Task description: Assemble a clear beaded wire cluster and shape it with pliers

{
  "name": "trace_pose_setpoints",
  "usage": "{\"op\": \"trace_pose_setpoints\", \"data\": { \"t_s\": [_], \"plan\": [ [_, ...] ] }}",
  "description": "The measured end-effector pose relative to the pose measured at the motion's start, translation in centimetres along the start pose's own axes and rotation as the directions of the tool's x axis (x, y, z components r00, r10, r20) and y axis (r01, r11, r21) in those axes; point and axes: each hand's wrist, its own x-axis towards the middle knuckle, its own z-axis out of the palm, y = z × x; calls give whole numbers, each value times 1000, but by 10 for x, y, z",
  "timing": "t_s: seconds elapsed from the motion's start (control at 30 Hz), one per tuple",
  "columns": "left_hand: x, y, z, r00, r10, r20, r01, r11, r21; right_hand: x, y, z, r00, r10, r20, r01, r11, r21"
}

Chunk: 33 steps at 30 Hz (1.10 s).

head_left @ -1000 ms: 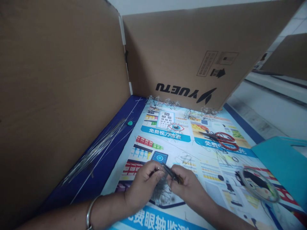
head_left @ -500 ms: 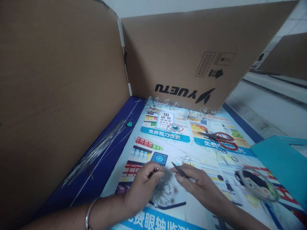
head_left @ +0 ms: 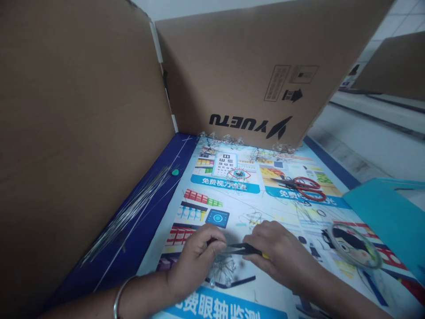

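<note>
My left hand (head_left: 196,254) pinches the top of a small wire piece with clear beads (head_left: 223,269), which hangs below the fingers. In my right hand (head_left: 282,248) is a pair of pliers (head_left: 249,249) with dark, slender jaws and a bit of yellow handle showing. The jaws point left, and their tips reach my left fingertips at the top of the wire piece. Whether they grip the wire there is too small to tell. Just beyond the hands, another thin wire shape (head_left: 253,218) lies on the printed sheet (head_left: 232,206).
Red-handled scissors (head_left: 308,188) lie at the right, beyond a clear round dish (head_left: 355,246). A bundle of straight wires (head_left: 133,210) and a green lump (head_left: 175,172) lie at the left. Beaded wire pieces (head_left: 226,139) line the cardboard wall (head_left: 239,66). A turquoise folder (head_left: 385,217) sits at right.
My right hand has turned, bringing the pliers from pointing up and left to lying nearly level, jaws against the left fingertips. The left hand keeps its pinch. The view has shifted slightly.
</note>
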Motion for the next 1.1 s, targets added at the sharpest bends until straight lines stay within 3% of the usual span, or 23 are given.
{"op": "trace_pose_setpoints", "data": {
  "t_s": [0.27,0.73,1.1],
  "plan": [
    [2,0,-3,990,121,73,-124,992,39,0,-3,-1,1000,-19,-23,18,1000,-10],
    [2,3,-2,999,8,43,-11,999,53,0,-2,9,970,-101,-223,82,992,-91],
    [1,2,-3,998,26,52,-30,997,77,0,-5,17,977,-86,-196,77,996,-54]
  ]
}}
